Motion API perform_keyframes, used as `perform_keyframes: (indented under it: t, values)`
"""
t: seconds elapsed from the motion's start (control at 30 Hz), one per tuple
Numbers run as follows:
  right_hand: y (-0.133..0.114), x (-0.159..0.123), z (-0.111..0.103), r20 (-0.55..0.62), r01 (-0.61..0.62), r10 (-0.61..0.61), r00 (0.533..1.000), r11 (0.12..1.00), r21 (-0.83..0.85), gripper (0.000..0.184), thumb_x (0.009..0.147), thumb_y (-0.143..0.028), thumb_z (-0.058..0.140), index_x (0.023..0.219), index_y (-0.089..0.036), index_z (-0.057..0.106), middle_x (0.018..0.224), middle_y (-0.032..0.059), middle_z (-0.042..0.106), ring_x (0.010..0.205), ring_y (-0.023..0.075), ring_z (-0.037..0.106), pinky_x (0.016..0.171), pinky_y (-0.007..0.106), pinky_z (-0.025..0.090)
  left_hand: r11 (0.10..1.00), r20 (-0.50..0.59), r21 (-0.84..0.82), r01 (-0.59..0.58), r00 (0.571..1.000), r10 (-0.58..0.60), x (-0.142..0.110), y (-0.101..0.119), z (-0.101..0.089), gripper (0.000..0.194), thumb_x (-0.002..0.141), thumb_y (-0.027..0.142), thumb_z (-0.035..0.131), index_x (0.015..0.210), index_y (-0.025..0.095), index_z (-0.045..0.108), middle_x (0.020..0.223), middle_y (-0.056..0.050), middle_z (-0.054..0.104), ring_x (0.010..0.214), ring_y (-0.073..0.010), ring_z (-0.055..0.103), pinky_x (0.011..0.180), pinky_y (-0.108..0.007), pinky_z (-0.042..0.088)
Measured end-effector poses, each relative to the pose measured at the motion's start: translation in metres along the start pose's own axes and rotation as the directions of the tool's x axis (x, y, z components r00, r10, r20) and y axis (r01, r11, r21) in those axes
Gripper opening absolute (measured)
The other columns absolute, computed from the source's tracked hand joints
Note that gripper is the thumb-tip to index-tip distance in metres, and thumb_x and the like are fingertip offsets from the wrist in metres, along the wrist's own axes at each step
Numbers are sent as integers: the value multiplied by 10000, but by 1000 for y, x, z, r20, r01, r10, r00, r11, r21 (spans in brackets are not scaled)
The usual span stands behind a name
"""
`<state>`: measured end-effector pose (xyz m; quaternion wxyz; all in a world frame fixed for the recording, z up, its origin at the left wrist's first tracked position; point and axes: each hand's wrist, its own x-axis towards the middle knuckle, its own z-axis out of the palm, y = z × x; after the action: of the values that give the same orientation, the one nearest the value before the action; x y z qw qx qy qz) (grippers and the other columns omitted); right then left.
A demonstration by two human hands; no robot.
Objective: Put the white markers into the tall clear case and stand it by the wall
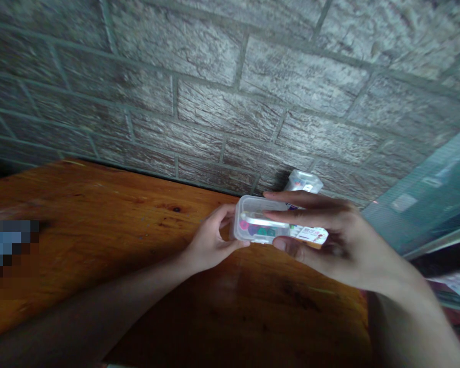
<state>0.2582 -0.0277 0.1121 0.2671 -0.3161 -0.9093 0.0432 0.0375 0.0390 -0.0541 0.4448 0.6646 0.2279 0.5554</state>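
Above the wooden tabletop, a small clear plastic box (249, 204) is held between my two hands. Pink, purple and green pieces show through its front wall; I cannot make out what they are. My left hand (210, 240) clasps the box's left end, fingers behind and thumb low at the front. From the right, my right hand (341, 237) grips it with the thumb at the lower front and fingers over the top. A white printed packet (312, 235) shows just right of the box, partly covered by my right hand. Whether it touches the box I cannot tell.
A clear container (305, 181) with colourful contents stands by the brick wall (230, 107) behind my right hand. The wooden table (138, 214) runs along that wall. A blurred-out blue patch (3, 245) lies at the left, and a greenish panel (425, 189) rises at the right.
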Motion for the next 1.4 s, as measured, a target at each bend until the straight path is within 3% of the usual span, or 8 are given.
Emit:
perform_keyframes:
  t: [0.27,0.73,1.07,1.27,1.4]
  values:
    - [4,0,3,-114,-95,98,989,995,30,358,918,-248,825,1275,-261,814,1270,82,836,1105,286,827,925,394,688,1000,-11,17,-10,1000,10,0,1,0,653,788,314,951,1343,214,623,1314,-121,739,1251,-321,713,1113,-512,560]
    - [6,1,2,-157,-25,27,987,1000,14,97,910,-196,831,999,-234,837,1191,69,850,1013,234,826,851,337,643,1000,-12,9,-10,1000,10,0,-1,-1,624,790,292,948,1312,197,619,1313,-133,735,1258,-325,711,1132,-508,544]
    - [6,0,1,-185,41,-33,982,998,41,108,898,-186,853,989,-244,854,1101,54,867,970,226,835,839,302,654,995,-19,34,-93,995,93,2,5,1,516,822,239,912,1257,184,639,1284,-119,743,1184,-288,735,1071,-451,581]
    - [10,0,4,-204,17,2,979,996,89,167,925,-163,821,1057,-257,863,1113,41,863,978,203,825,818,264,636,981,-30,159,-116,992,122,0,-1,-2,467,834,260,898,1228,203,654,1207,-107,750,1135,-286,736,1029,-437,587]
    - [14,0,7,-219,9,21,975,991,136,209,931,-135,809,1083,-266,869,1126,37,865,983,199,822,838,265,636,982,-30,139,-125,991,130,1,2,-2,446,838,249,888,1211,198,650,1211,-105,744,1136,-283,738,1031,-431,588]
